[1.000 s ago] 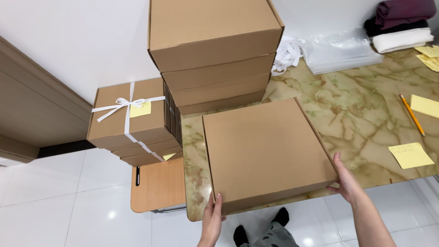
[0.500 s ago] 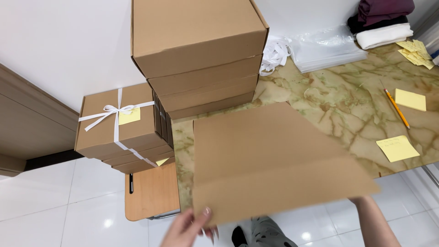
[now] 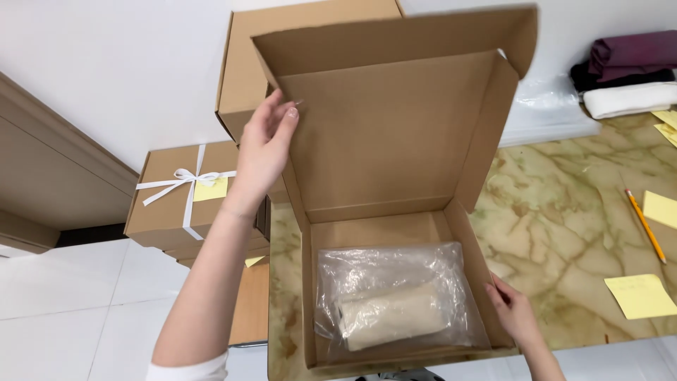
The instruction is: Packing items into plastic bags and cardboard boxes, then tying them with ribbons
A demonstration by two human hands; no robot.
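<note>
A brown cardboard mailer box (image 3: 384, 226) stands open on the marble table, its lid (image 3: 395, 134) raised upright. Inside lies a clear plastic bag (image 3: 395, 296) with a folded beige cloth in it. My left hand (image 3: 266, 144) holds the lid's left side flap, fingers up along its edge. My right hand (image 3: 513, 310) rests against the box's front right corner, steadying the wall.
A stack of shut cardboard boxes (image 3: 243, 77) rises behind the lid. Left of the table, more boxes tied with white ribbon (image 3: 185, 190) sit on a stool. Yellow sticky notes (image 3: 640, 295), a pencil (image 3: 643, 224), folded cloths (image 3: 627, 63) and plastic wrap (image 3: 546, 106) lie at the right.
The box was shut flat a second ago. My left hand has swung the lid up to upright, showing the bagged cloth inside. My right hand stays at the front right corner.
</note>
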